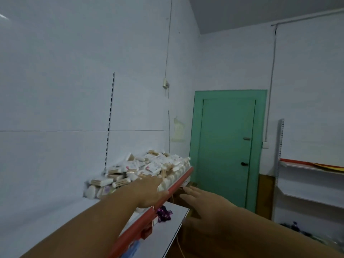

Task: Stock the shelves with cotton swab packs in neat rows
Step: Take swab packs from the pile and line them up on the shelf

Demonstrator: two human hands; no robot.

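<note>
A loose heap of cotton swab packs [141, 169] lies on the top shelf, whose red front edge [178, 183] runs diagonally toward me. An upright row of packs stands along that edge. My left hand [149, 190] reaches over the shelf edge with straight fingers, its fingertips touching the packs at the front of the heap. My right hand [197, 197] is stretched out flat beside and below the shelf's far end, fingers straight, holding nothing.
A lower white shelf [167, 233] carries a purple wrapped item [164, 214]. A green door [226, 149] stands ahead. Another white shelving unit with a red-edged shelf [309, 164] is at the right. The white back panel with a slotted upright [109, 123] is at the left.
</note>
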